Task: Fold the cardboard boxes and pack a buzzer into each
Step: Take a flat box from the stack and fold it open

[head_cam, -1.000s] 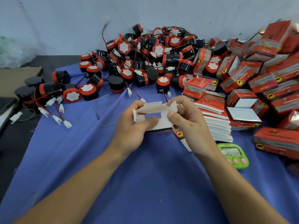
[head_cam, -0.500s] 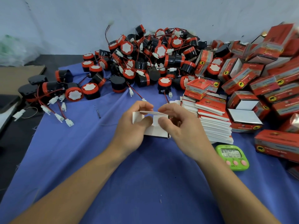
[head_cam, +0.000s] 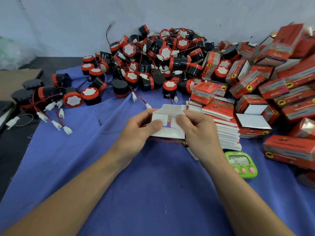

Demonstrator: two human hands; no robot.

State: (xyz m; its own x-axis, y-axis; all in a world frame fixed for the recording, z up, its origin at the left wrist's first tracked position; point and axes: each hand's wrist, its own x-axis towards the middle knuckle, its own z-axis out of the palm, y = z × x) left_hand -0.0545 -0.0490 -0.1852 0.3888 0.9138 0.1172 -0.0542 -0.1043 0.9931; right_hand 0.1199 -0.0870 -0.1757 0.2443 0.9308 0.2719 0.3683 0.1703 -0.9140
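Both hands hold one small cardboard box (head_cam: 167,132), white inside and red outside, above the blue cloth (head_cam: 136,184). My left hand (head_cam: 136,133) pinches its left side flap with the thumb. My right hand (head_cam: 197,132) presses the right side flap with the thumb. The top flap stands up behind the fingers. A big heap of black and red buzzers (head_cam: 153,65) with red wires and white plugs lies behind. A stack of flat unfolded boxes (head_cam: 221,126) sits just right of my right hand.
Folded red boxes (head_cam: 281,86) pile up at the right. A green timer (head_cam: 241,164) lies near my right forearm. More buzzers (head_cam: 51,96) with loose plugs sit at the left, by brown cardboard (head_cam: 15,79). A wall runs behind.
The box's side flaps have been turned inward under both thumbs, and the top flap now stands up. Both hands stayed at the middle of the cloth.
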